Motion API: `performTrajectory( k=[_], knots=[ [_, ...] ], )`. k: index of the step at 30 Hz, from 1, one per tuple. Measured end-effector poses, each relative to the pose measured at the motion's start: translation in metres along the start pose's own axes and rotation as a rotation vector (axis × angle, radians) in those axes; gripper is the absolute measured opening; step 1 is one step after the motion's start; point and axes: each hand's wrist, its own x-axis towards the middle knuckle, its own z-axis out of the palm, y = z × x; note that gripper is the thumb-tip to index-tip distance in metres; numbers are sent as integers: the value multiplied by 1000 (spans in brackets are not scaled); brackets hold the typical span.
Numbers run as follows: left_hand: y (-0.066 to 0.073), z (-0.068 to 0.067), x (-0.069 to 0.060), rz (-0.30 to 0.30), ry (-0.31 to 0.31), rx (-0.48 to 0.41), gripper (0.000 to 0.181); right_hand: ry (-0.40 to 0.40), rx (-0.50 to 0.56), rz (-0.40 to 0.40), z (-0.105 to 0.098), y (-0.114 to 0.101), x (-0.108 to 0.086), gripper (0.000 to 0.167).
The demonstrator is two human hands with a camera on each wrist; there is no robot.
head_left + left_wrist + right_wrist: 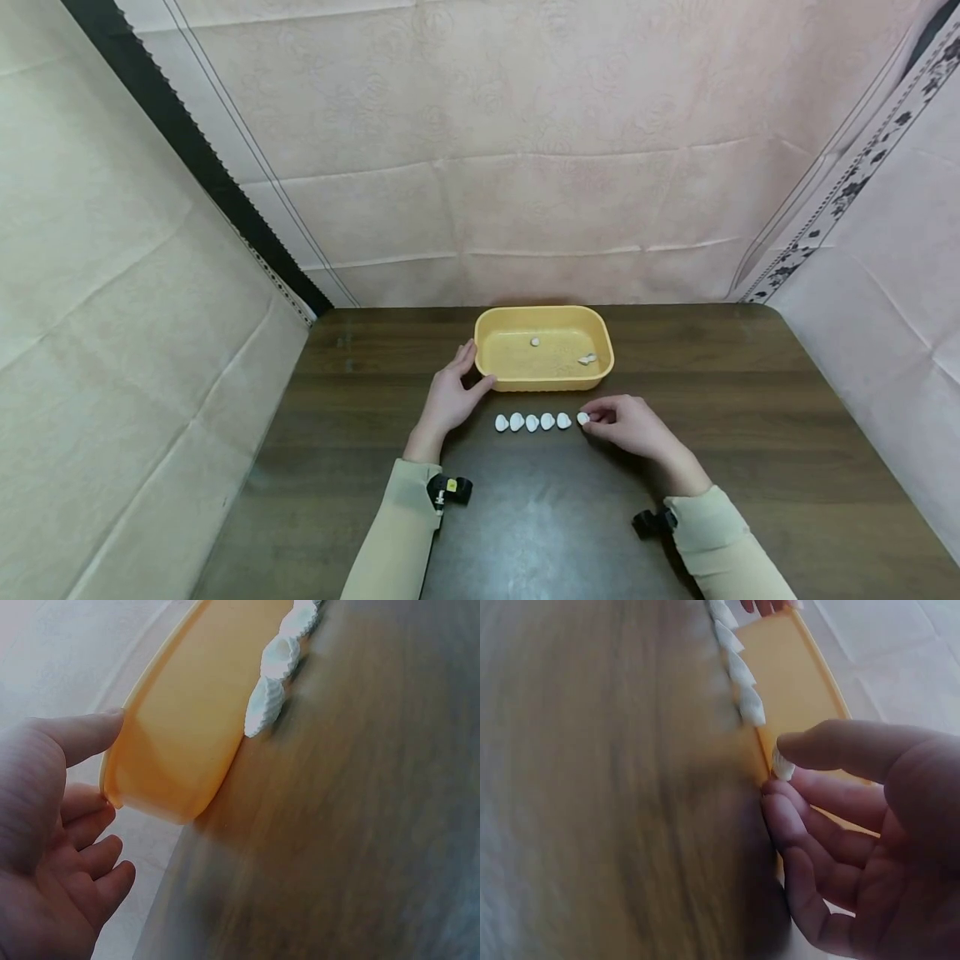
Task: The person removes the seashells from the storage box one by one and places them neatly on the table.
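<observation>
My left hand (450, 398) rests against the left end of a shallow yellow plastic tub (543, 385). Its thumb and fingertips touch the rim, the thumb at the near left corner. With thumb and fingers my right hand (628, 423) pinches a small white ridged seashell (783, 766), at the right end of a row. Several similar white shells (532, 422) lie side by side on the table in front of the tub. A few small pale pieces (587, 359) lie inside the tub; their kind is too small to tell.
The brown wood-grain table (360, 492) has a darker grey, shiny area in its near middle. Behind it hangs a pale cloth (525, 208), with more pale cloth at both sides. Black wrist cameras (454, 490) sit on both sleeves.
</observation>
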Motion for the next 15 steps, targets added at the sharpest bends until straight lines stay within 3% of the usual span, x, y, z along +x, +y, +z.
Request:
performTrajectory(
  k=[15],
  knots=[
    [0,0,0,18,8,-14,76,46,-83,-36,11,-4,5,16]
  ],
)
